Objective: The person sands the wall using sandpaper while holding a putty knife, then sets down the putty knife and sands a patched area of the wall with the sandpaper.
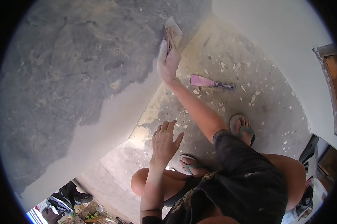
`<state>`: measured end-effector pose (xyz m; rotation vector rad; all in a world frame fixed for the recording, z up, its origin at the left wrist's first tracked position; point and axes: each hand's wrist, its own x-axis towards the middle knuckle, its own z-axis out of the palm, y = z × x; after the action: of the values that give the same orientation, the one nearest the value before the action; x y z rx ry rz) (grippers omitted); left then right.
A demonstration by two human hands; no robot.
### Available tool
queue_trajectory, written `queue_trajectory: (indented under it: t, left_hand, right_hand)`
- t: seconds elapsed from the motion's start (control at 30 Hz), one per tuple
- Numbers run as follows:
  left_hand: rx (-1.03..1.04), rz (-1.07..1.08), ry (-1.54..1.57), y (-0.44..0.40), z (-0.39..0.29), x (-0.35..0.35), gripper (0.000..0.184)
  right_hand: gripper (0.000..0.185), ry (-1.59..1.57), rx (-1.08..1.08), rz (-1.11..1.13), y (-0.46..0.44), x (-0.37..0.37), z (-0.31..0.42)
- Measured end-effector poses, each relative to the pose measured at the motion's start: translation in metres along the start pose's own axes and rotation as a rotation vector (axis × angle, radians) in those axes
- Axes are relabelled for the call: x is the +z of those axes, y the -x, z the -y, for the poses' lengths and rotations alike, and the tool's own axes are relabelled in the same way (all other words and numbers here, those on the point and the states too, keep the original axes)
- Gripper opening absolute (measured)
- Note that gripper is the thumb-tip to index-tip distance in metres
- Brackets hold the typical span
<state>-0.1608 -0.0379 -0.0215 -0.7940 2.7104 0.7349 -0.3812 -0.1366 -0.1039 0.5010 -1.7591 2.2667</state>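
My right hand (169,61), coated in pale dust, is closed on a folded piece of sandpaper (173,31) and holds it against the lower part of the grey wall (64,67). The wall's dark, patchy surface meets a smooth pale band (112,108) along its lower edge. My left hand (164,145) hangs in the air above the floor, fingers spread, with nothing in it. A scraper (212,82) with a pink-tinted blade and dark handle lies on the floor, below and to the right of my right hand.
Pale flakes litter the concrete floor (262,100). My sandalled feet are beneath me. A white wall (284,41) with a wood-framed opening (332,74) stands at the right. Dark bags (65,198) and debris lie at the lower left, and assorted items at the lower right.
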Motion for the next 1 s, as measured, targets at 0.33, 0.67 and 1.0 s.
queue_trajectory:
  t: [0.33, 0.67, 1.0]
  left_hand:
    - [-0.003, 0.023, 0.003, 0.008, -0.004, 0.003, 0.045]
    - [-0.024, 0.063, -0.005, 0.002, -0.001, 0.002, 0.045]
    - [-0.022, 0.065, 0.010, 0.010, 0.001, 0.003, 0.046]
  right_hand:
    - [0.040, 0.154, 0.001, 0.118, 0.025, -0.018, 0.011]
    - [0.039, 0.253, -0.158, 0.077, 0.015, -0.005, -0.006]
    - [0.043, 0.145, -0.006, 0.116, 0.039, -0.010, 0.008]
